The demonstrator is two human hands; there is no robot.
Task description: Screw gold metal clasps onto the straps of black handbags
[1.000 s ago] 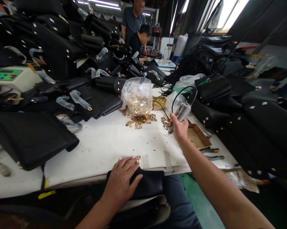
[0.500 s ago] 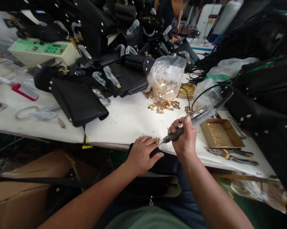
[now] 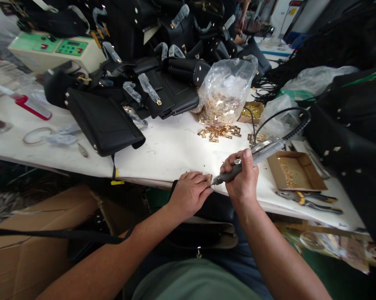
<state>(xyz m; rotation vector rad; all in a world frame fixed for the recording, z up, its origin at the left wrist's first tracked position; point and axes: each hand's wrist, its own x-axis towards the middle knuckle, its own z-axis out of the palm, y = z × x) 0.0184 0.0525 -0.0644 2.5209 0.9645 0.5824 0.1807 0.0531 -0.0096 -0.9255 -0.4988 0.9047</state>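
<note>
My right hand (image 3: pixel 243 179) is wrapped round a grey electric screwdriver (image 3: pixel 267 151), thumb along its top. The tool slants down to the left, and its thin bit meets a small gold metal plate (image 3: pixel 210 176) at the table's front edge. My left hand (image 3: pixel 189 192) lies over the black handbag (image 3: pixel 220 206), its fingers close together and pressing on the edge with the plate. Much of the plate is hidden by those fingers. Below, the bag hangs over my lap with its light lining showing. Whether a screw is at the bit is too small to tell.
Gold plates (image 3: pixel 220 132) lie in front of a clear plastic bag (image 3: pixel 227 93). At right are a cardboard tray (image 3: pixel 306 166) of small gold pieces and pliers (image 3: pixel 309 201). Black bags (image 3: pixel 103 121) pile up at back left. A cable (image 3: pixel 280 111) loops from the screwdriver.
My left thumb has drawn in towards the fingers, beside the bit. The screwdriver stays at the plate. The view has tipped down slightly.
</note>
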